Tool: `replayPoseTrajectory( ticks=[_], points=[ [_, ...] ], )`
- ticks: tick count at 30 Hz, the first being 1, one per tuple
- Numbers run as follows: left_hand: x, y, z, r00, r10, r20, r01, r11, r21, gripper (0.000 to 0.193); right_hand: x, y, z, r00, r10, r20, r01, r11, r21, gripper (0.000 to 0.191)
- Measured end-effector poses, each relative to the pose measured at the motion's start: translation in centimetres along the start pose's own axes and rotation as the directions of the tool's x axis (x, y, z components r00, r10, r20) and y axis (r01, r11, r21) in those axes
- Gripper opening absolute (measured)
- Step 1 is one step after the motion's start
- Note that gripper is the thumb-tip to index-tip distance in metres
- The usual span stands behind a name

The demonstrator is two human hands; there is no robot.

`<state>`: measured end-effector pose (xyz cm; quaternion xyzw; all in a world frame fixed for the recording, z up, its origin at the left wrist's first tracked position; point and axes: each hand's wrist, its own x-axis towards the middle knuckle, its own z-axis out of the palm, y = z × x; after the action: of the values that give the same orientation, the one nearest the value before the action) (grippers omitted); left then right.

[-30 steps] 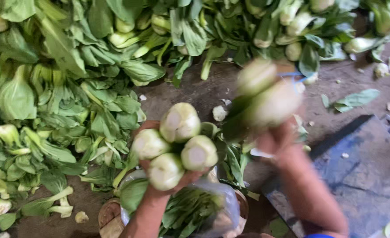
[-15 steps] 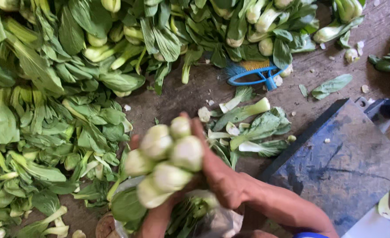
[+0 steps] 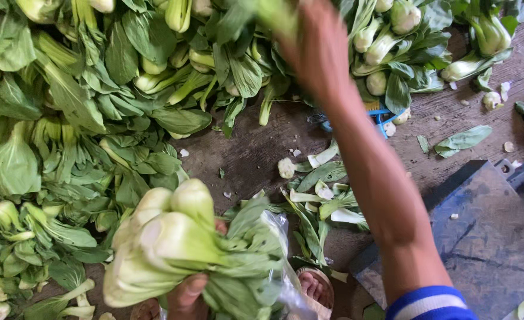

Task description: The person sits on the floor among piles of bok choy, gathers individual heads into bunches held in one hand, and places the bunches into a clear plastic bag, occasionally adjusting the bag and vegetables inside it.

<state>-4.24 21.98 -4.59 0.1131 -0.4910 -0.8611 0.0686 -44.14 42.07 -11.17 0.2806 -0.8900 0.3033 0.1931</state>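
Observation:
My left hand (image 3: 186,294) is shut around a bundle of bok choy (image 3: 176,237), pale stems pointing up-left, low in the head view. A clear plastic bag (image 3: 281,234) hangs against the bundle's leaves. My right hand (image 3: 316,50) is stretched far up into the pile of bok choy (image 3: 155,53) at the top. It is blurred, its fingertips meet a green blur at the top edge, and its grip is unclear. A blue-and-white striped cuff (image 3: 431,303) shows on that arm.
Loose bok choy (image 3: 43,178) covers the left side and the top of the wooden floor (image 3: 256,151). Trimmed leaves and stem ends (image 3: 321,195) lie in the middle. A dark flat slab (image 3: 487,237) is at the right, a blue plastic object (image 3: 383,121) near the arm, a sandalled foot (image 3: 315,287) below.
My right hand left the bundle and reached up to the far pile. The bundle stayed in my left hand and now looms larger and lower in view.

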Motion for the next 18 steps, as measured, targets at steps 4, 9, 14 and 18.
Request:
replayPoseTrajectory(
  ticks=[4,9,14,18],
  points=[
    [1.2,2.4,-1.6,0.993,0.069,-0.097,-0.079,0.992,-0.103,0.083,-10.4,-6.4,-5.5,0.964,0.229,0.136,-0.264,0.89,0.372,0.073],
    [2.4,3.0,-1.6,0.993,0.076,-0.093,-0.087,0.988,-0.125,0.082,-16.0,-4.8,-11.1,0.691,0.671,0.269,-0.504,0.18,0.845,0.061],
    [2.8,2.5,-0.8,0.997,0.051,-0.061,-0.057,0.992,-0.112,0.08,-18.5,-5.1,-5.1,0.554,0.538,0.635,-0.815,0.192,0.547,0.069],
    [3.2,2.8,-1.2,0.996,0.058,-0.062,-0.065,0.991,-0.121,0.079,-16.3,-0.1,-4.6,0.933,0.341,0.113,-0.359,0.869,0.341,0.049]
  ],
)
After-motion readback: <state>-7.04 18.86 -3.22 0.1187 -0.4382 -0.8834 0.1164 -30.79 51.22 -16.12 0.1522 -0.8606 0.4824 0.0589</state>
